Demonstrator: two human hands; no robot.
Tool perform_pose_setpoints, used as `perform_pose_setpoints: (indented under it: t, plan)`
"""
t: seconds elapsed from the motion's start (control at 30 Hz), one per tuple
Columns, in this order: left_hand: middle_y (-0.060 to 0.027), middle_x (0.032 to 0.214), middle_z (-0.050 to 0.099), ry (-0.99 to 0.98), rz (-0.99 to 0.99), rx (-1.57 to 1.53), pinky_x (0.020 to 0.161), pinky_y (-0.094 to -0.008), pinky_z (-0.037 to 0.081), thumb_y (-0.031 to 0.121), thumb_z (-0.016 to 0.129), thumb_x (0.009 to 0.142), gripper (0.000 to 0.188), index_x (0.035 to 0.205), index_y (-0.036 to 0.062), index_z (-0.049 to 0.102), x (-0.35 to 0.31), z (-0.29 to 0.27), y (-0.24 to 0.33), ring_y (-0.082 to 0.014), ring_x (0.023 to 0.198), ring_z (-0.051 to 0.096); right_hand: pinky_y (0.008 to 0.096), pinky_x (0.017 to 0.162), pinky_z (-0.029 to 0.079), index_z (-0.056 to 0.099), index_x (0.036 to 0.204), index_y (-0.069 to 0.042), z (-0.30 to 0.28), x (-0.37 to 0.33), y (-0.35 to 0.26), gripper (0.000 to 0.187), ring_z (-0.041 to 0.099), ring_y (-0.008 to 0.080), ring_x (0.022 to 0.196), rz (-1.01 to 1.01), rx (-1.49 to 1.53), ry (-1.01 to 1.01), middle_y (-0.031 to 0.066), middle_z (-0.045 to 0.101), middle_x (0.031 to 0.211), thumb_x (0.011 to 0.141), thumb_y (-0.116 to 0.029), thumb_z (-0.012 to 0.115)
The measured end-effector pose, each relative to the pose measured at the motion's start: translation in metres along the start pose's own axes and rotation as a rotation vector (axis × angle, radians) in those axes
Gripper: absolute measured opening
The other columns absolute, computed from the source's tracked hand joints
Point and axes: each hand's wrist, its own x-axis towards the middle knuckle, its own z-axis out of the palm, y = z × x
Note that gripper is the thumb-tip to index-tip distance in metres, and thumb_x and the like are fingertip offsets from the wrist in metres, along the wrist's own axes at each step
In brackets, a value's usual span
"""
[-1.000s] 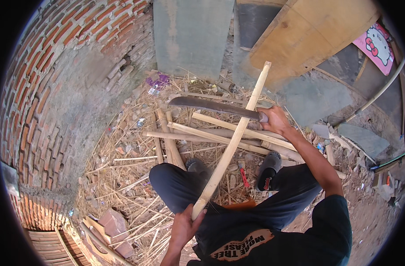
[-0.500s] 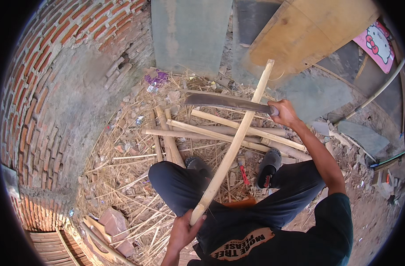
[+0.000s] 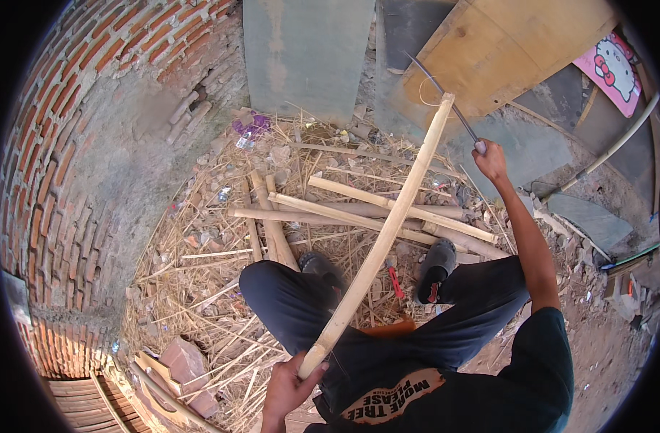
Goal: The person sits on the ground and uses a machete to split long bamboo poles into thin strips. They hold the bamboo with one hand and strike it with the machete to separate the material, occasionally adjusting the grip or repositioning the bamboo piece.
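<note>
One long bamboo strip crosses the head view, slanting forward and right from the left hand, which grips its near end; the right hand is closed around a long knife that points forward and left from it; other bamboo pieces lie forward of the left hand.

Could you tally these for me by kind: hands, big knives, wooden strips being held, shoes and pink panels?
Hands: 2 (left hand, right hand)
Big knife: 1
Held wooden strip: 1
Shoes: 2 (left shoe, right shoe)
Pink panel: 1
Total: 7
</note>
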Motion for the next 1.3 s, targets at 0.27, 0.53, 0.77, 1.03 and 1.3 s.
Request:
perform_pose_setpoints:
  t: [0.27,0.53,0.77,1.03,1.3]
  plan:
    - [-0.0127,0.057,0.064,0.169,-0.070,0.164,0.050,-0.0375,0.047,0.025,0.082,0.088,0.026,0.089,0.0024,0.069,-0.005,-0.033,0.000,-0.0260,0.052,0.068,0.0431,0.062,0.049,0.066,0.088,0.005,-0.008,-0.007,0.009,0.030,0.066,0.0298,0.063,0.379,0.157,-0.169,0.0189,0.066,0.069,0.080,-0.023,0.074]
    - [-0.0151,0.065,0.067,0.382,-0.109,0.252,0.055,-0.0366,0.048,0.024,0.084,0.086,0.032,0.086,0.0000,0.062,0.043,-0.023,0.052,-0.0249,0.055,0.065,0.0344,0.053,0.037,0.061,0.077,-0.001,-0.038,-0.045,-0.076,0.031,0.045,0.0114,0.056,0.309,0.404,-0.242,0.0023,0.051,0.061,0.087,-0.027,0.075]
    - [-0.0145,0.071,0.071,0.485,0.075,-0.133,0.060,-0.0353,0.052,0.019,0.075,0.092,0.023,0.096,-0.0003,0.063,0.119,0.023,0.052,-0.0252,0.062,0.071,0.0419,0.069,0.053,0.070,0.099,0.003,-0.048,-0.153,-0.185,0.029,0.068,0.0375,0.070,-0.048,0.279,-0.352,0.0227,0.068,0.077,0.086,-0.023,0.074]
    - [-0.0118,0.072,0.071,0.354,0.057,-0.147,0.064,-0.0356,0.052,0.019,0.058,0.103,0.026,0.092,-0.0028,0.067,0.128,0.036,0.074,-0.0223,0.066,0.071,0.0434,0.062,0.054,0.071,0.099,0.000,-0.020,-0.208,-0.239,0.028,0.066,0.0417,0.065,-0.087,0.409,-0.445,0.0245,0.065,0.070,0.089,-0.026,0.073]
    - [-0.0143,0.072,0.069,0.438,0.141,-0.029,0.063,-0.0387,0.051,0.018,0.057,0.103,0.021,0.095,0.0027,0.070,0.104,0.037,0.074,-0.0314,0.067,0.070,0.0299,0.049,0.037,0.072,0.095,0.001,0.014,-0.189,-0.246,0.031,0.045,0.0085,0.051,0.256,0.872,-0.289,-0.0016,0.052,0.059,0.095,-0.030,0.073]
